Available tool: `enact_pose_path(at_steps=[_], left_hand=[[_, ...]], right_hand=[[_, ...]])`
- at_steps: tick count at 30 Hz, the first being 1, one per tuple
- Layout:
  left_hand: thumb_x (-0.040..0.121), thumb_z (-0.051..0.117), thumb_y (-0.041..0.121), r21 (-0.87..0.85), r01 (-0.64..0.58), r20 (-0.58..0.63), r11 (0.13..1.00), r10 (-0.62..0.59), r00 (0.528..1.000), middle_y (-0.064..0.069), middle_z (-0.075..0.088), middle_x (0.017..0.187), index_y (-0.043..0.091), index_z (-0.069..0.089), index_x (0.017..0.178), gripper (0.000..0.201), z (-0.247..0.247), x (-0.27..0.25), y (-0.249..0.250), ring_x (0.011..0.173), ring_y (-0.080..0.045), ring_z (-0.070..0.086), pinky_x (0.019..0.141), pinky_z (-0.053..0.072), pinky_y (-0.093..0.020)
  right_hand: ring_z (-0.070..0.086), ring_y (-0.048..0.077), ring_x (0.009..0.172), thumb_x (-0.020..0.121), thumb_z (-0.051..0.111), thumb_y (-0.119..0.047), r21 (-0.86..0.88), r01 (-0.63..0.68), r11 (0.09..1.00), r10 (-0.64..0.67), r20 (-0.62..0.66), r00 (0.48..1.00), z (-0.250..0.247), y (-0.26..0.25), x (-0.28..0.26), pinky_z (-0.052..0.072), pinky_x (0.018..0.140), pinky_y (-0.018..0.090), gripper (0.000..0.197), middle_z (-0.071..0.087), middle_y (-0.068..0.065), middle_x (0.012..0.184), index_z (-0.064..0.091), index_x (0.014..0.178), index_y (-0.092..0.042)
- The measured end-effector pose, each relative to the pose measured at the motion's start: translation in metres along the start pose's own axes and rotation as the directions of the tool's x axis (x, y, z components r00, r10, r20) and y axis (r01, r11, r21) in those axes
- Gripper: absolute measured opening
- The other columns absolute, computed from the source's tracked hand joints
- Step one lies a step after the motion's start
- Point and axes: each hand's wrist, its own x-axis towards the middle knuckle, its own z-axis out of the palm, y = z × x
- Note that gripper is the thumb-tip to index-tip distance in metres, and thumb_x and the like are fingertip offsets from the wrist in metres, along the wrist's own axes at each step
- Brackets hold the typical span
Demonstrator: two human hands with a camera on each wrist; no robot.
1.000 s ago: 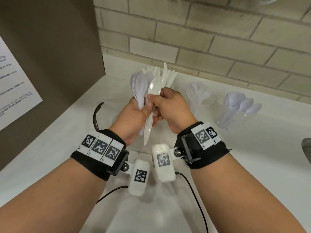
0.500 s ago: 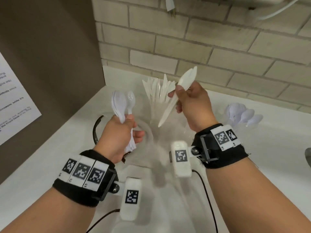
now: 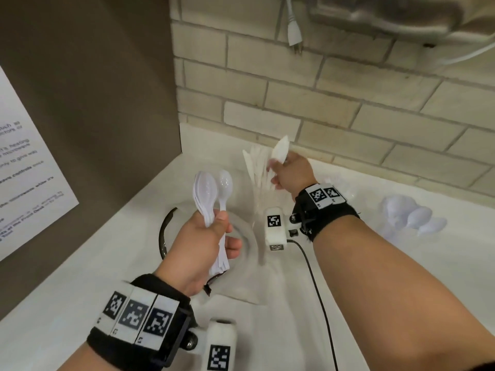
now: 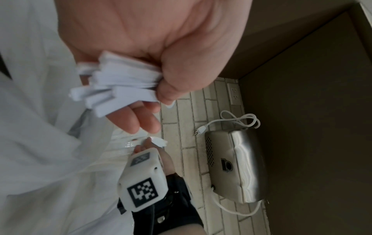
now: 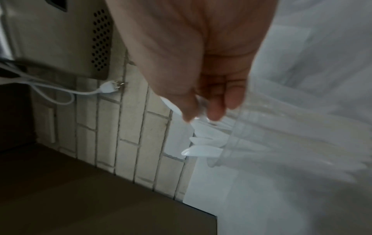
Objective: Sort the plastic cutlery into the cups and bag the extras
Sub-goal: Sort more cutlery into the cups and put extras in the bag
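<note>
My left hand (image 3: 214, 236) grips a bundle of white plastic spoons (image 3: 207, 191) by the handles, bowls up, above a clear bag (image 3: 241, 263) on the counter. The spoon handles (image 4: 120, 85) stick out below the left hand (image 4: 157, 89) in the wrist view. My right hand (image 3: 284, 172) pinches a white plastic knife (image 3: 280, 150) over a clear cup of knives (image 3: 258, 180) near the back wall. In the right wrist view the fingertips (image 5: 187, 114) hold the knife (image 5: 171, 106) just above the other knives (image 5: 203, 151) in the cup. A cup of spoons (image 3: 409, 218) stands at the right.
A brown panel (image 3: 93, 103) with a paper sheet (image 3: 26, 183) closes the left side, and a brick wall (image 3: 348, 103) the back. A steel appliance (image 3: 401, 14) with a dangling white plug (image 3: 294, 36) hangs above. The bag's black edge (image 3: 163, 236) curves beside my left hand.
My hands have separated. The right hand carried the knife back and down toward the knife cup. The left hand dropped slightly, keeping the spoons.
</note>
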Motion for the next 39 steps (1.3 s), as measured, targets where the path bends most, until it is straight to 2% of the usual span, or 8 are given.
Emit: enact_pose_path(at_steps=[6, 10, 12, 14, 19, 28, 33, 39], left_hand=[[0.098, 0.048, 0.021, -0.008, 0.025, 0.047, 1.0, -0.024, 0.999, -0.004, 0.054, 0.081, 0.009, 0.052, 0.095, 0.013, 0.008, -0.001, -0.004, 0.053, -0.011, 0.061, 0.059, 0.056, -0.029], [0.098, 0.048, 0.018, -0.014, 0.031, 0.125, 0.999, -0.029, 0.992, -0.003, 0.058, 0.076, 0.01, 0.053, 0.096, 0.01, 0.014, -0.003, -0.003, 0.053, -0.012, 0.057, 0.054, 0.053, -0.026], [0.098, 0.048, 0.018, 0.068, -0.025, 0.158, 0.997, 0.014, 0.987, -0.003, 0.056, 0.078, 0.013, 0.052, 0.1, 0.007, 0.018, -0.003, -0.006, 0.052, -0.012, 0.051, 0.054, 0.048, -0.028], [0.098, 0.048, 0.022, 0.212, -0.116, 0.193, 0.97, 0.075, 0.978, -0.001, 0.056, 0.079, 0.017, 0.05, 0.108, 0.012, 0.022, -0.003, -0.008, 0.052, -0.011, 0.048, 0.053, 0.043, -0.028], [0.091, 0.041, 0.048, 0.258, -0.167, 0.306, 0.952, 0.083, 0.948, -0.006, 0.066, 0.102, 0.017, 0.053, 0.122, 0.045, 0.03, -0.008, -0.014, 0.086, -0.013, 0.061, 0.076, 0.053, -0.028], [0.098, 0.048, 0.019, 0.196, -0.108, 0.253, 0.975, 0.056, 0.966, -0.007, 0.071, 0.109, 0.017, 0.058, 0.122, 0.025, 0.04, -0.008, -0.025, 0.102, -0.02, 0.068, 0.094, 0.051, -0.037], [0.095, 0.054, 0.014, 0.101, -0.004, 0.274, 0.995, -0.024, 0.961, -0.011, 0.074, 0.089, 0.007, 0.066, 0.107, 0.02, 0.039, -0.007, -0.019, 0.077, -0.02, 0.072, 0.066, 0.057, -0.024], [0.091, 0.059, 0.021, 0.063, 0.038, 0.222, 0.997, -0.051, 0.974, -0.015, 0.073, 0.084, 0.001, 0.065, 0.101, 0.023, 0.039, -0.003, -0.019, 0.07, -0.022, 0.07, 0.063, 0.058, -0.031]], right_hand=[[0.07, 0.018, 0.073, 0.088, 0.061, -0.012, -0.022, -0.068, 0.997, 0.068, 0.011, 0.998, -0.007, -0.006, -0.007, 0.059, 0.079, 0.035, 0.042, 0.064, -0.002, 0.08, 0.052, 0.128, -0.001], [0.068, 0.013, 0.065, 0.089, 0.063, -0.019, 0.108, 0.083, 0.991, -0.073, -0.094, 0.993, -0.018, -0.023, -0.038, 0.057, 0.071, 0.035, 0.021, 0.069, 0.003, 0.103, 0.062, 0.108, -0.011], [0.065, 0.013, 0.061, 0.086, 0.068, -0.035, 0.233, 0.057, 0.971, -0.064, 0.025, 0.998, -0.021, -0.03, -0.069, 0.054, 0.059, 0.03, 0.025, 0.071, 0.0, 0.086, 0.065, 0.097, -0.013], [0.069, 0.016, 0.073, 0.078, 0.07, -0.051, 0.206, -0.044, 0.977, -0.01, 0.252, 0.968, -0.021, -0.027, -0.097, 0.058, 0.068, 0.033, 0.042, 0.074, 0.0, 0.087, 0.066, 0.1, -0.015], [0.068, 0.028, 0.088, 0.078, 0.075, -0.017, 0.387, -0.088, 0.918, -0.051, 0.335, 0.941, -0.022, 0.001, -0.121, 0.055, 0.085, 0.044, 0.036, 0.071, 0.011, 0.094, 0.061, 0.108, -0.006], [0.061, 0.033, 0.089, 0.097, 0.049, -0.007, 0.499, -0.18, 0.848, 0.04, 0.278, 0.96, -0.01, 0.009, -0.144, 0.048, 0.083, 0.061, 0.016, 0.065, 0.015, 0.098, 0.057, 0.106, -0.018], [0.064, 0.025, 0.091, 0.101, 0.04, -0.008, 0.521, -0.191, 0.832, 0.031, 0.3, 0.953, -0.015, 0.009, -0.145, 0.053, 0.057, 0.027, 0.029, 0.066, 0.014, 0.11, 0.047, 0.125, -0.021], [0.063, 0.025, 0.079, 0.099, 0.039, -0.003, 0.598, -0.196, 0.777, 0.041, 0.264, 0.964, -0.017, 0.008, -0.144, 0.049, 0.049, 0.025, 0.028, 0.064, 0.012, 0.1, 0.054, 0.118, -0.017]])
